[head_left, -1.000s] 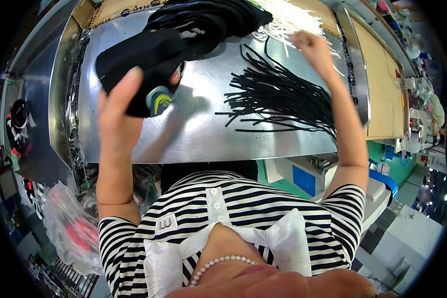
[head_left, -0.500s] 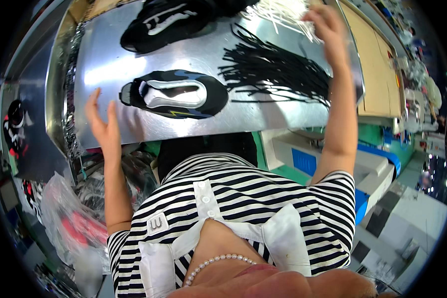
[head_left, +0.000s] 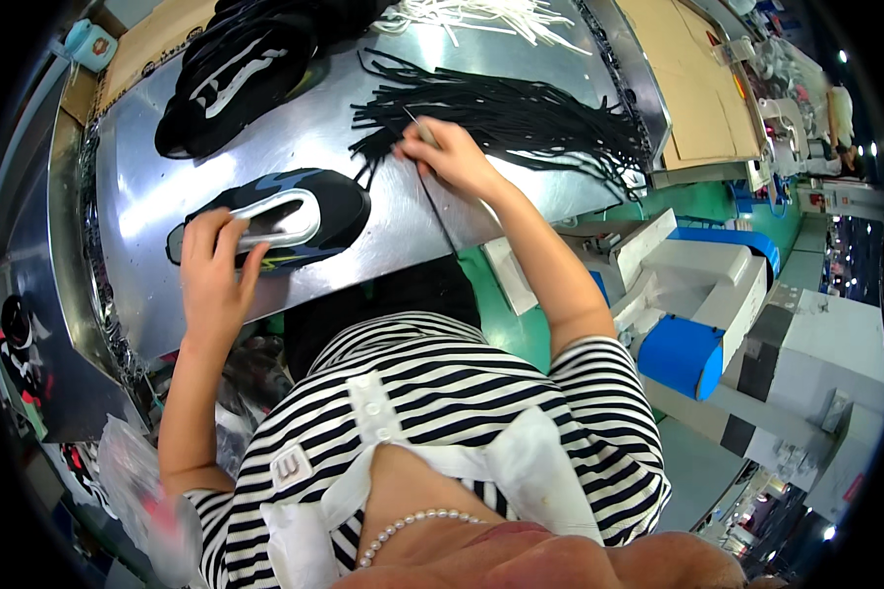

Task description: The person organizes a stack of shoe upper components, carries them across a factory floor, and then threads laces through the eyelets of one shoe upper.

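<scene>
A black shoe upper [head_left: 339,211] with blue and yellow patterning and a white-lined opening lies on the metal tabletop. My left hand [head_left: 216,260] grips its heel end, fingers over the edge of the opening and thumb on the near side. My right hand [head_left: 452,157] is closed round a hand tool [head_left: 425,133] with a pale handle and a thin metal tip. From that hand a single black shoelace [head_left: 434,213] trails toward the table's near edge. Just beyond it lies a spread bundle of black shoelaces [head_left: 530,113].
More black shoe uppers [head_left: 241,83] are piled at the far left, beside white laces [head_left: 481,15]. Raised metal walls [head_left: 69,226] flank the tabletop [head_left: 138,177]. Cardboard [head_left: 692,88] lies to the right, above a grey and blue machine [head_left: 688,294]. A plastic bag [head_left: 133,471] is at lower left.
My left hand has come down onto the shoe upper. My right hand has moved nearer and left from the white laces, now with the tool and a black shoelace. The view has shifted.
</scene>
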`<state>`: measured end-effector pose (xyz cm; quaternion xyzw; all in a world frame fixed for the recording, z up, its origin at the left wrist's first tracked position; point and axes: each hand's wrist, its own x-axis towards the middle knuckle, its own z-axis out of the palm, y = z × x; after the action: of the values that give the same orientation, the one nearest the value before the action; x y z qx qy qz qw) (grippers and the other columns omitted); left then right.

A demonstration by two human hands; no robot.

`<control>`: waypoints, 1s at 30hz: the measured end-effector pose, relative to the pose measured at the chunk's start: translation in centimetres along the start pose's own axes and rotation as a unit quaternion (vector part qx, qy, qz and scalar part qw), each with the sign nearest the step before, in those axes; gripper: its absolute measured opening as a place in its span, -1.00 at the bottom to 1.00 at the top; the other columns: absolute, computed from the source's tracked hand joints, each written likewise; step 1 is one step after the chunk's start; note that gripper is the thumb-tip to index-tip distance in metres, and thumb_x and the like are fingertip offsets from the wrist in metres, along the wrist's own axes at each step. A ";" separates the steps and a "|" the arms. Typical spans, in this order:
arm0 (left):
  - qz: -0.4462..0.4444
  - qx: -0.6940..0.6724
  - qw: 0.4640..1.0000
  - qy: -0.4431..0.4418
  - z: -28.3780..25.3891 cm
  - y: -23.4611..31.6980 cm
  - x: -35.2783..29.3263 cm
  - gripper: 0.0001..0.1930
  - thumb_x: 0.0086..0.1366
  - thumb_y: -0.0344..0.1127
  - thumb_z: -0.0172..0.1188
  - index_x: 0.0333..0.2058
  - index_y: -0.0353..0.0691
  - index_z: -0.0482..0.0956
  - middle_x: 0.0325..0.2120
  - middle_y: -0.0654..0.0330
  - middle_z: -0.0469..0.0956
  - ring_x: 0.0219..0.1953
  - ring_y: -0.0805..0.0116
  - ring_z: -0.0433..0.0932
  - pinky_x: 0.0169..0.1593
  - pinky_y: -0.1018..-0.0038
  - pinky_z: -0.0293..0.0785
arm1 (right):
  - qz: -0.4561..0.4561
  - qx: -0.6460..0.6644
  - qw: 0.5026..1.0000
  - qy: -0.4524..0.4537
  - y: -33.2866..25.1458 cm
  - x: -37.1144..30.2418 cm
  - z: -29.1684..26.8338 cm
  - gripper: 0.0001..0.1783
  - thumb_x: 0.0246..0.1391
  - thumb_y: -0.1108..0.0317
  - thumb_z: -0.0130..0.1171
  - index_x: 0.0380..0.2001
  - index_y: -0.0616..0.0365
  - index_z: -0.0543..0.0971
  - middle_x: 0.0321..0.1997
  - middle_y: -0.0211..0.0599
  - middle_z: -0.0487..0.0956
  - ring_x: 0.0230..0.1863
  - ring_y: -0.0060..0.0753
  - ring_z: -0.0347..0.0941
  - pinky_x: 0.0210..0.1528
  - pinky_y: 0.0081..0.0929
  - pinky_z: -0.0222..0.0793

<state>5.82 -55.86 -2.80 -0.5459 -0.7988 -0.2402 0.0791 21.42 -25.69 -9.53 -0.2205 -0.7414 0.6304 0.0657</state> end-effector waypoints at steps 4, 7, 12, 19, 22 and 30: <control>-0.056 -0.010 0.998 -0.017 -0.6 -0.4 -1.8 -0.71 0.13 -0.38 0.34 -0.17 -0.30 0.53 -0.23 0.02 0.54 -0.21 0.01 0.53 -0.16 0.26 0.43 | -0.019 -0.043 0.999 0.027 -2.2 4.3 0.8 -0.87 0.20 0.35 0.13 -0.33 0.19 0.53 -0.44 -0.42 0.59 -0.58 -0.75 0.28 -0.53 -0.70 0.18; -0.149 -0.087 0.973 -0.151 -1.2 -1.4 -1.4 -0.71 0.24 -0.30 0.25 -0.12 -0.30 0.52 -0.31 -0.05 0.56 -0.26 -0.05 0.54 -0.19 0.25 0.45 | 0.011 0.134 0.991 -0.010 -4.7 -0.1 5.2 -0.88 0.18 0.38 0.16 -0.30 0.21 0.55 -0.50 -0.43 0.58 -0.61 -0.78 0.24 -0.55 -0.73 0.15; -0.347 -0.281 0.811 -0.378 0.3 -2.7 3.0 -0.39 0.41 0.21 -0.08 -0.02 -0.30 0.52 -0.14 0.08 0.59 -0.10 0.31 0.53 0.02 0.43 0.42 | 0.044 0.167 0.985 -0.025 -1.8 -1.9 13.1 -0.84 0.18 0.43 0.17 -0.19 0.26 0.53 -0.46 -0.36 0.61 -0.63 -0.76 0.27 -0.58 -0.76 0.19; -0.457 -0.664 0.548 -0.222 4.7 -1.8 3.3 -0.39 0.38 0.16 -0.01 0.08 -0.34 0.43 0.00 0.10 0.49 0.11 0.28 0.43 0.25 0.37 0.28 | 0.043 0.344 0.938 0.001 -2.0 -1.1 13.1 -0.91 0.21 0.38 0.14 -0.29 0.16 0.52 -0.44 -0.42 0.57 -0.57 -0.79 0.24 -0.54 -0.80 0.09; -0.439 -0.675 0.571 -0.159 4.5 -0.8 3.3 -0.48 0.42 0.00 0.00 0.11 -0.34 0.39 0.01 0.07 0.47 0.11 0.24 0.42 0.26 0.35 0.28 | 0.039 0.344 0.938 -0.014 -3.3 -1.5 12.2 -0.89 0.21 0.37 0.14 -0.32 0.19 0.52 -0.46 -0.43 0.57 -0.54 -0.78 0.28 -0.47 -0.78 0.16; -0.356 -0.685 0.630 -0.080 3.7 2.4 3.1 -0.58 0.39 -0.02 0.09 -0.06 -0.29 0.58 -0.23 0.21 0.59 -0.12 0.46 0.49 0.01 0.53 0.37 | -0.002 0.249 0.969 0.004 -4.9 -2.3 11.6 -0.90 0.17 0.41 0.19 -0.36 0.22 0.55 -0.51 -0.43 0.58 -0.52 -0.77 0.37 -0.46 -0.74 0.28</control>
<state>7.32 -50.84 -4.09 -0.1328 -0.5399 -0.6830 -0.4737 17.93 -37.70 -6.64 -0.1982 -0.5615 0.7939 0.1230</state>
